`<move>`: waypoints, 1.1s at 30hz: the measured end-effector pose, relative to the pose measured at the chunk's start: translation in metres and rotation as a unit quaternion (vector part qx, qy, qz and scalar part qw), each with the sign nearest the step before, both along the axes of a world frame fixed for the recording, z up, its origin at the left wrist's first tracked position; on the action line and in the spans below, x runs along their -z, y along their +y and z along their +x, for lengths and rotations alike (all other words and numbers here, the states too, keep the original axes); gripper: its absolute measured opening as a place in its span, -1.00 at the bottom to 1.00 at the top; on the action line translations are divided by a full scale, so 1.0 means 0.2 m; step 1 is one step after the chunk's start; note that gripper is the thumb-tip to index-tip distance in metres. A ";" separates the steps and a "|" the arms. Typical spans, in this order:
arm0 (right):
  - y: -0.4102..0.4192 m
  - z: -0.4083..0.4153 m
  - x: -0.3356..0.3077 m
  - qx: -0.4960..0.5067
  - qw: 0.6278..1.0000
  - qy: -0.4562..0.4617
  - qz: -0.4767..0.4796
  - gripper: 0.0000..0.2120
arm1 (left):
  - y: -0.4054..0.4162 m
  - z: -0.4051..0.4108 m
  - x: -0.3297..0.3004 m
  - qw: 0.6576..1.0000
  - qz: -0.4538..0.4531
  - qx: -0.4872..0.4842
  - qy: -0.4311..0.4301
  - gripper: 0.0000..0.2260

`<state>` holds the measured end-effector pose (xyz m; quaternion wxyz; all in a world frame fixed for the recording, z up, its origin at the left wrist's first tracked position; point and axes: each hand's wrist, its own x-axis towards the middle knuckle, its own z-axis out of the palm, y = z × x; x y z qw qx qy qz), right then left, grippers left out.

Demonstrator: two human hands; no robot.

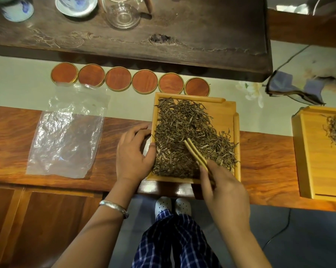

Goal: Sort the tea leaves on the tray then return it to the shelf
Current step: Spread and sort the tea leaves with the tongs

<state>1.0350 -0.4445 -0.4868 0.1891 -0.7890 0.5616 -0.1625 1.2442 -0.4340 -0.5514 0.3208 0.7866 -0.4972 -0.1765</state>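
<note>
A light wooden tray (227, 113) lies on the table in front of me, covered with dry brown tea leaves (184, 130). My left hand (133, 151) grips the tray's left rim, thumb on the inside edge. My right hand (224, 187) holds bamboo tweezers (197, 154) at the tray's near right corner. The tweezer tips point up-left and rest in the middle of the leaves.
A second wooden tray (314, 151) with some leaves sits at the right edge. An empty clear plastic bag (66, 132) lies to the left. Several round wooden coasters (130, 80) line the back. A dark tea board (163, 33) with cups and glassware stands behind.
</note>
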 end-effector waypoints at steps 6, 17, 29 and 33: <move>-0.01 -0.05 0.02 0.005 0.999 0.030 0.015 -0.78 | 0.00 0.00 0.00 1.000 0.001 0.005 -0.006 -0.64; -0.04 -0.03 0.04 -0.005 1.000 0.003 0.012 -0.82 | 0.01 0.01 0.05 1.000 -0.012 0.004 -0.019 -0.69; 0.01 -0.16 0.03 -0.012 0.999 0.041 0.021 -0.79 | 0.00 0.01 0.05 1.000 -0.005 0.001 -0.026 -0.68; -0.01 -0.15 0.02 -0.010 1.000 0.022 -0.002 -0.75 | 0.00 0.01 0.05 1.000 -0.007 0.003 -0.026 -0.68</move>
